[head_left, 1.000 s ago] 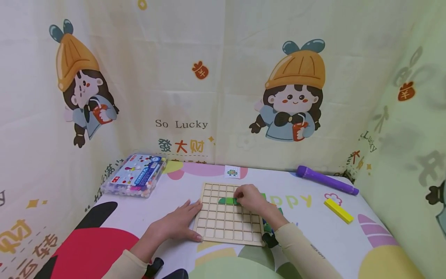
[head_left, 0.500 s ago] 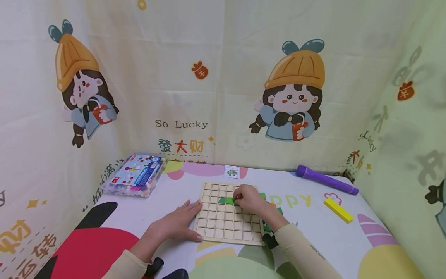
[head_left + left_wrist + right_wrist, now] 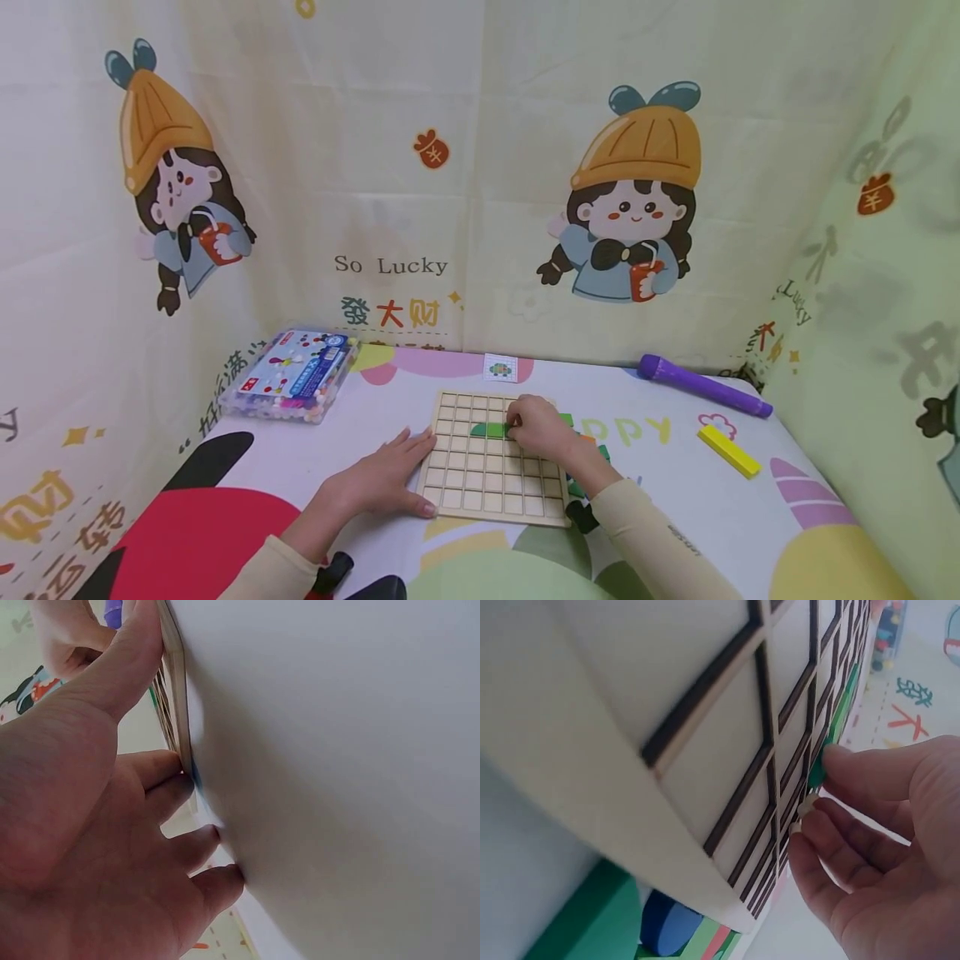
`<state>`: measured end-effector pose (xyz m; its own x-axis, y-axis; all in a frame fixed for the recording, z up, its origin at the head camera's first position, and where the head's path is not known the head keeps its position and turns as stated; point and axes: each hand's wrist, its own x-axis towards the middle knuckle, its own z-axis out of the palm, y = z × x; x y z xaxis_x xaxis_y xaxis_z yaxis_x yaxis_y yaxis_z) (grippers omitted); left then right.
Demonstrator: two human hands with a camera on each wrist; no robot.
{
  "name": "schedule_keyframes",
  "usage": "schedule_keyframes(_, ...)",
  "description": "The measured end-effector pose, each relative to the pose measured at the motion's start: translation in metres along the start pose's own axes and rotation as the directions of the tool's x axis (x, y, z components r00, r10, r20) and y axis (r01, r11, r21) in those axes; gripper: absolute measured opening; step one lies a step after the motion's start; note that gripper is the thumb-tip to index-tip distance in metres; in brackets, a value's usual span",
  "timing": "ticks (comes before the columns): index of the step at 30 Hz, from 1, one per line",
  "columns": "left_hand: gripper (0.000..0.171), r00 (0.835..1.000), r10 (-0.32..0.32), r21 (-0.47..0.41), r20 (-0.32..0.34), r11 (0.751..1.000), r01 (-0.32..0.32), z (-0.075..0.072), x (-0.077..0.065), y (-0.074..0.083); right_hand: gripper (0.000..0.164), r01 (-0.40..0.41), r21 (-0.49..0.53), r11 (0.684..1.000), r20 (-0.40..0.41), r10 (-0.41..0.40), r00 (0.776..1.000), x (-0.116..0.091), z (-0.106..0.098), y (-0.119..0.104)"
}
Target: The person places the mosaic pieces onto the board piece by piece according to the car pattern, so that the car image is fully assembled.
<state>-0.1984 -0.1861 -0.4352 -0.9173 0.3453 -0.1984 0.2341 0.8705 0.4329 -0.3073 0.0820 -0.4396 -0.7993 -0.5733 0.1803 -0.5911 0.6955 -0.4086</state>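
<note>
The wooden grid board (image 3: 472,483) lies on the table, with a row of green tiles (image 3: 487,430) set in its upper middle cells. My right hand (image 3: 542,427) is over that row, and in the right wrist view its thumb and fingers pinch a dark green tile (image 3: 817,771) at the row's right end. My left hand (image 3: 386,475) lies against the board's left edge with fingers extended, the thumb by the near corner. In the left wrist view, fingertips (image 3: 217,881) of that hand touch the table beside the board.
Loose coloured pieces (image 3: 603,454) lie right of the board, partly behind my right forearm. A small card with a turtle picture (image 3: 500,368) is behind the board. Around are a clear box of beads (image 3: 288,379), a purple microphone-shaped stick (image 3: 705,387) and a yellow bar (image 3: 729,451).
My right hand has shifted very slightly to the right along the green row. My left hand stays at the board's left edge.
</note>
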Motion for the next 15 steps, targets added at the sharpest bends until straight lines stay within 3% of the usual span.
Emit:
schedule_keyframes(4,0.105,1.000,-0.001,-0.001,0.000,1.000,0.001,-0.0010,-0.0004,0.0017,0.008,-0.044,-0.015,0.999,0.013,0.044,0.999,0.0018,-0.0001,-0.0024)
schedule_keyframes(15,0.105,1.000,-0.006,0.013,0.008,1.000,0.006,-0.0022,-0.0002,0.0006,0.011,-0.042,0.016,0.999,0.034,0.041,0.999,-0.0007,0.0000,-0.0020)
